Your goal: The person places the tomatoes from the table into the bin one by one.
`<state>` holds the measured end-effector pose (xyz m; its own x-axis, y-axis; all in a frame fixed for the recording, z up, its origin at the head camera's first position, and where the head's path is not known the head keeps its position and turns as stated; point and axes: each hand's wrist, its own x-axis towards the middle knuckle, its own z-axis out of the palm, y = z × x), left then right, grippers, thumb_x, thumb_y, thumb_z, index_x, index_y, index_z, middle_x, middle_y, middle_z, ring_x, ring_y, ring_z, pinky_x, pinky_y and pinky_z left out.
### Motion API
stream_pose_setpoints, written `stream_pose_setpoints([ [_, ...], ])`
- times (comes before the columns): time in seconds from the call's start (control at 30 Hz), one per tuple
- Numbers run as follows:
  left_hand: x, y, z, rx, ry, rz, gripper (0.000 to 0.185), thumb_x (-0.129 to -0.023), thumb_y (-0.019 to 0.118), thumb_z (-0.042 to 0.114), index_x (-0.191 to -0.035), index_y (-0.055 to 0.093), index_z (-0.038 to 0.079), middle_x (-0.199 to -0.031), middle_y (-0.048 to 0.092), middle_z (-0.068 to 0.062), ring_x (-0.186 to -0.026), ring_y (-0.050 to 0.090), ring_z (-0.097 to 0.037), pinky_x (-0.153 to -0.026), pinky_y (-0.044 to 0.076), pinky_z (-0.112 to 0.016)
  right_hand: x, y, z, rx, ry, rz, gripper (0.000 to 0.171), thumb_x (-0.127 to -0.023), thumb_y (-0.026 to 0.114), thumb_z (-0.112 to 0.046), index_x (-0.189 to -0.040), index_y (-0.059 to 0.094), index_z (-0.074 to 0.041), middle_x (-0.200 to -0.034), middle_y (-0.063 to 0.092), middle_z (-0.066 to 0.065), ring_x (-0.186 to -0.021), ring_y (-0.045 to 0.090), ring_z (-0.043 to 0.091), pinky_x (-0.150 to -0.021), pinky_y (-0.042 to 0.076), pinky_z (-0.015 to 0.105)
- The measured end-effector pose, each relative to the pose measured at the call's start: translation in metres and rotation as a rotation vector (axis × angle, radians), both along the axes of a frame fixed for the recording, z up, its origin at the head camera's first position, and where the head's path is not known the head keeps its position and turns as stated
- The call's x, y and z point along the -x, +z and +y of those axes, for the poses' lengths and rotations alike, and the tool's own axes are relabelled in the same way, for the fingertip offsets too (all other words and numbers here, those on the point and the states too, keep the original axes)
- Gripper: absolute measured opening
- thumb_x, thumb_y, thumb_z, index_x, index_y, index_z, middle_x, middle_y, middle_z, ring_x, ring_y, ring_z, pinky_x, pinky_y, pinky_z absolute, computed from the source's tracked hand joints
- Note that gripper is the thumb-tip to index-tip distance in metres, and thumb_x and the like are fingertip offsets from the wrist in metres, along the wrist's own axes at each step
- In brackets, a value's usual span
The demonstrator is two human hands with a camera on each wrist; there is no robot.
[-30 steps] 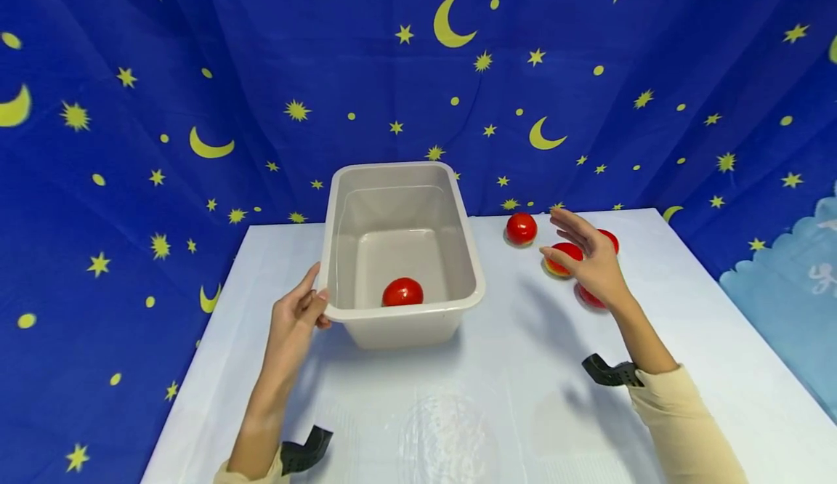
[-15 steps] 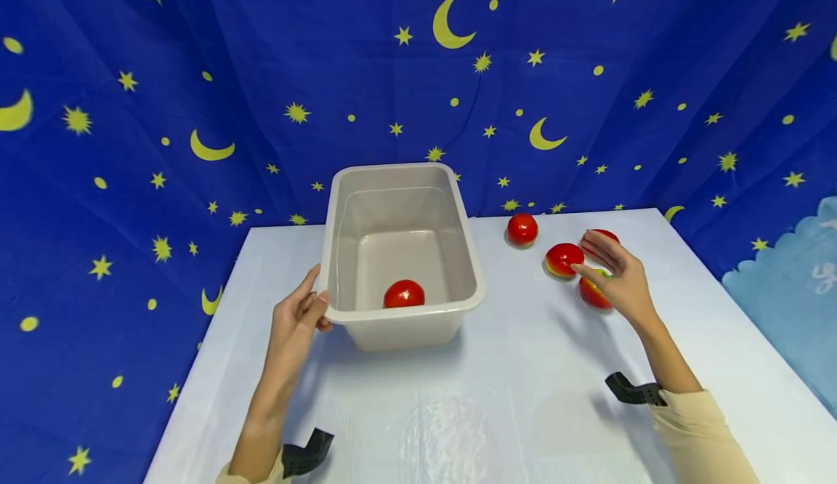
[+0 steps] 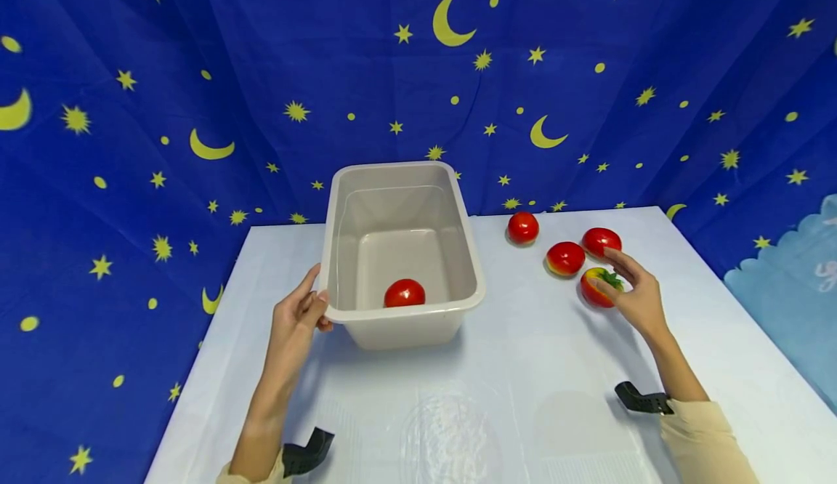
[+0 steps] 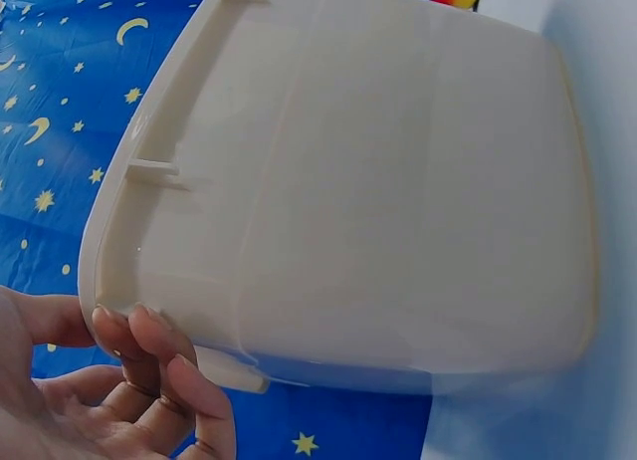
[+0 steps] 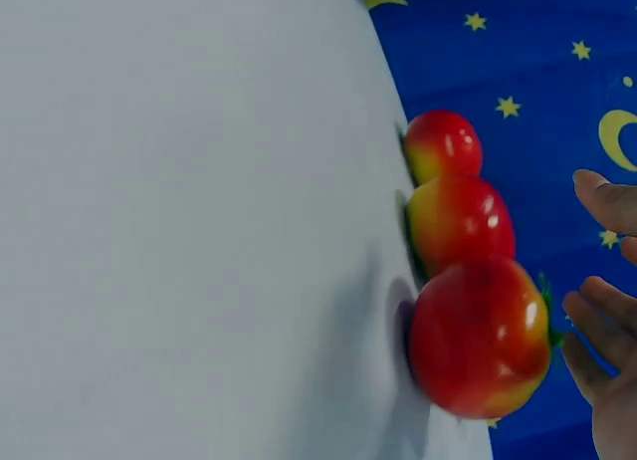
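My left hand (image 3: 292,318) grips the left front rim of a light grey plastic bin (image 3: 407,331). The left wrist view has curled fingers (image 4: 149,345) at the bin's rim, under its lip. One red tomato (image 3: 404,293) lies inside the bin near the front wall. On the right, my right hand (image 3: 641,301) hovers over a red and yellow tomato with a green leafy top (image 3: 596,289), thumb and fingers spread. The right wrist view puts this tomato (image 5: 480,341) nearest, with a small gap between it and the fingers.
Behind that tomato lie more red ones: one at the middle (image 3: 565,259), one at the back right (image 3: 601,241) and one nearer the bin (image 3: 523,228). The white table (image 3: 510,368) ends at a blue star-and-moon curtain (image 3: 366,70).
My right hand has moved right and toward the front, from above the middle tomato to the leafy-topped one, whose green top now shows. The left hand and bin have stayed put.
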<state>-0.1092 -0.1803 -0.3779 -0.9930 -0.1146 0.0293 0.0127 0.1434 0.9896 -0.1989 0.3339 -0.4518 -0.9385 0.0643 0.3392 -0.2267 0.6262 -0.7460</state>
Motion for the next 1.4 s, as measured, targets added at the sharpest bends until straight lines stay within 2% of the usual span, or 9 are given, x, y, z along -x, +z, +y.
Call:
stream_pose_setpoints([
  [0.13,0.0,0.0,0.0,0.003,0.001,-0.001,0.053,-0.102,0.049,0.012,-0.152,0.033,0.01,-0.079,0.059,0.008,-0.067,0.053,-0.007,-0.067,0.051,-0.022,-0.002,-0.005,0.004,-0.022,-0.029,-0.008,0.061,-0.087,0.072,-0.008,-0.142,0.048,-0.001,-0.14,0.051,0.025,-0.131,0.044,0.04,-0.116,0.032,0.035],
  [0.23,0.0,0.0,0.0,0.004,0.002,-0.005,0.053,-0.102,0.049,0.012,-0.152,0.033,0.011,-0.079,0.059,0.008,-0.067,0.053,-0.007,-0.067,0.051,-0.022,-0.001,-0.008,0.007,-0.02,-0.042,-0.029,0.063,-0.085,0.073,-0.008,-0.142,0.047,0.002,-0.142,0.048,0.028,-0.13,0.041,0.048,-0.111,0.029,0.059],
  [0.5,0.0,0.0,0.0,-0.003,-0.004,0.004,0.053,-0.102,0.049,0.012,-0.152,0.033,0.009,-0.079,0.059,0.007,-0.067,0.053,-0.008,-0.067,0.051,-0.022,0.0,-0.02,0.016,-0.077,-0.048,-0.142,0.068,-0.087,0.073,-0.014,-0.144,0.042,0.005,-0.142,0.043,0.035,-0.126,0.042,0.053,-0.102,0.034,0.067],
  [0.73,0.0,0.0,0.0,0.0,-0.002,0.006,0.053,-0.102,0.05,0.013,-0.152,0.034,0.009,-0.078,0.059,0.007,-0.067,0.053,-0.008,-0.066,0.05,-0.022,-0.001,-0.028,0.017,-0.073,-0.063,-0.224,0.07,-0.09,0.071,-0.024,-0.147,0.039,0.002,-0.143,0.041,0.034,-0.125,0.042,0.051,-0.102,0.036,0.066],
  [1.1,0.0,0.0,0.0,0.001,0.001,0.001,0.052,-0.102,0.049,0.013,-0.152,0.034,0.01,-0.078,0.059,0.008,-0.067,0.053,-0.008,-0.067,0.05,-0.022,0.0,-0.031,0.017,-0.093,-0.088,-0.207,0.066,-0.09,0.071,-0.023,-0.144,0.043,0.003,-0.141,0.044,0.034,-0.12,0.046,0.047,-0.098,0.041,0.061],
  [1.17,0.001,0.0,0.0,-0.003,0.002,0.0,0.052,-0.102,0.049,0.012,-0.152,0.034,0.009,-0.079,0.06,0.008,-0.067,0.053,-0.007,-0.067,0.051,-0.022,0.0,-0.031,0.018,-0.101,-0.096,-0.204,0.066,-0.09,0.071,-0.024,-0.143,0.044,0.003,-0.14,0.045,0.034,-0.119,0.048,0.045,-0.094,0.046,0.051],
  [1.23,0.001,0.0,0.0,-0.006,0.001,-0.001,0.053,-0.102,0.049,0.012,-0.152,0.033,0.009,-0.08,0.06,0.008,-0.067,0.053,-0.007,-0.066,0.051,-0.021,0.0,-0.031,0.018,-0.103,-0.101,-0.2,0.066,-0.089,0.071,-0.024,-0.143,0.045,0.002,-0.14,0.046,0.033,-0.118,0.048,0.044,-0.09,0.047,0.034],
  [1.3,0.001,0.0,0.0,-0.003,0.001,0.003,0.053,-0.102,0.049,0.012,-0.152,0.033,0.009,-0.08,0.061,0.008,-0.067,0.053,-0.007,-0.066,0.051,-0.021,0.0,-0.03,0.018,-0.097,-0.107,-0.197,0.065,-0.089,0.071,-0.026,-0.143,0.045,0.001,-0.14,0.047,0.032,-0.118,0.048,0.043,-0.084,0.042,0.02],
  [1.4,0.0,-0.001,0.0,0.006,0.0,0.013,0.052,-0.102,0.049,0.012,-0.152,0.033,0.008,-0.079,0.06,0.008,-0.067,0.053,-0.007,-0.066,0.051,-0.021,0.0,-0.027,0.017,-0.082,-0.11,-0.187,0.065,-0.09,0.071,-0.028,-0.144,0.045,0.0,-0.141,0.047,0.03,-0.121,0.047,0.042,-0.08,0.037,0.01],
])
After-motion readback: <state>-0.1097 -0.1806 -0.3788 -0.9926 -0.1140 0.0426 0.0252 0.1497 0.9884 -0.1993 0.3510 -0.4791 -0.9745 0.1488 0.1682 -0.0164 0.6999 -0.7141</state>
